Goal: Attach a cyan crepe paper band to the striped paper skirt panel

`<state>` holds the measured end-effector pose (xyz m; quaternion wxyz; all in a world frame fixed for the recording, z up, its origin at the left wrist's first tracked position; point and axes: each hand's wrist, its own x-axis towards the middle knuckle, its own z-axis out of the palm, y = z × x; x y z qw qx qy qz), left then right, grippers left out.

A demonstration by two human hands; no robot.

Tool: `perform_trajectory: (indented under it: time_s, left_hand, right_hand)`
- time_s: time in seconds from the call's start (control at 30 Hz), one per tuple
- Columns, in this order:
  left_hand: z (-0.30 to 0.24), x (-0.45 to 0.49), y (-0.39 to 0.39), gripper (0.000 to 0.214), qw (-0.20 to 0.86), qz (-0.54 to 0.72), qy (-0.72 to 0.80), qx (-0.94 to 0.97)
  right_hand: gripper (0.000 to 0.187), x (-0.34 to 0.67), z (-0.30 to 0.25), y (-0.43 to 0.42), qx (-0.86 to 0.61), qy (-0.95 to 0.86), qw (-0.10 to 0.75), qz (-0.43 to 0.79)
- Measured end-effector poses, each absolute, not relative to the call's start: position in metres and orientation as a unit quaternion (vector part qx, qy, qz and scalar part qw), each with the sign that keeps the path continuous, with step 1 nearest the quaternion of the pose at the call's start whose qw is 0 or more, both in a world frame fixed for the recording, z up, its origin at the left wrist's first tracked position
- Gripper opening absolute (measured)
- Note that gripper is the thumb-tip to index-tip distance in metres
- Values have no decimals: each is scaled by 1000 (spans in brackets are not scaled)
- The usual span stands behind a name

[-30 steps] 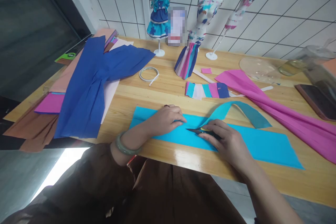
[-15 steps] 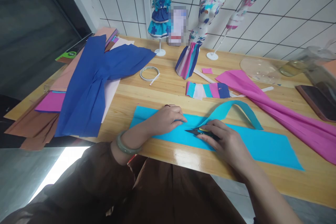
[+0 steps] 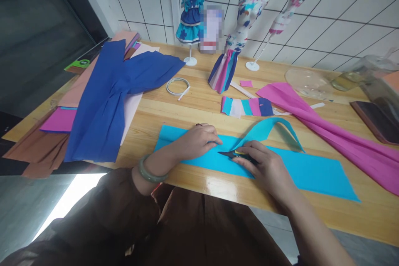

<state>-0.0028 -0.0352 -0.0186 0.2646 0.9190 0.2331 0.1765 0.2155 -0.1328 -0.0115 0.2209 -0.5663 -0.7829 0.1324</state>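
Note:
A long turquoise paper sheet [image 3: 311,172] lies along the near edge of the wooden table [image 3: 199,104]. My left hand [image 3: 196,141], with a green bangle on the wrist, presses flat on the sheet's left part, fingers together. My right hand [image 3: 264,166] is closed round small dark scissors [image 3: 232,154], whose blades point left into the sheet. A cut turquoise strip [image 3: 274,126] curls up and back from the cut behind my right hand.
Dark blue paper [image 3: 106,99] over pink and brown sheets covers the left. A tape ring [image 3: 177,86], a striped paper piece [image 3: 246,107], magenta paper [image 3: 336,137], three dressed mannequins [image 3: 190,12], a glass jar [image 3: 364,72] and a phone [image 3: 378,120] stand behind.
The cut turquoise strip has curled further upright and its free end has drawn in to the left. The scissors have crept slightly left along the sheet. My left hand has stayed put.

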Motion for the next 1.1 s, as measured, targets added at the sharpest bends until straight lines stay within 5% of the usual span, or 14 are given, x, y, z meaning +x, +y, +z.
perform_trajectory:
  time_s: [1.1]
  left_hand:
    - [-20, -2, -34, 21, 258, 176, 232, 922]
  right_hand:
    - [25, 208, -13, -132, -567, -781, 223, 138]
